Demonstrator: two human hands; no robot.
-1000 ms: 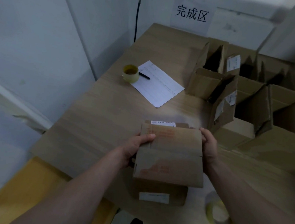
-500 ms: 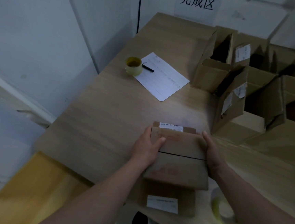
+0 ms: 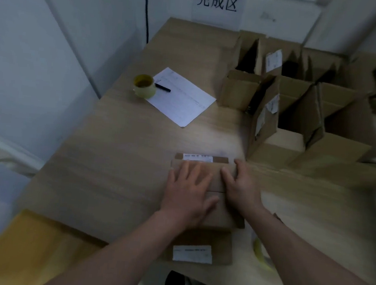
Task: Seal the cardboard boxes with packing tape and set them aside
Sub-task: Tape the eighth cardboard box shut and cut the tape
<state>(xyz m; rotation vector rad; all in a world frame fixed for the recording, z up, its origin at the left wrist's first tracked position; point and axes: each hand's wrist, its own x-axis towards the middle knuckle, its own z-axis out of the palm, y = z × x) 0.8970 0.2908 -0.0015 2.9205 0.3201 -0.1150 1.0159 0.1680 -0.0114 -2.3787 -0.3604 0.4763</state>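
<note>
A small cardboard box with white labels sits at the near edge of the wooden table. Both top flaps are folded down and meet in a seam across the top. My left hand lies flat on the flaps with its fingers spread. My right hand presses the right part of the top, fingers straight. A roll of clear yellowish packing tape lies on the table just right of the box, partly hidden by my right forearm.
Several open, unsealed cardboard boxes crowd the back right of the table. A second tape roll, a black pen and a sheet of paper lie at the back left. A sign hangs on the wall.
The box's flaps went from raised to folded shut. Both hands moved from the box's sides onto its top and now lie flat on it.
</note>
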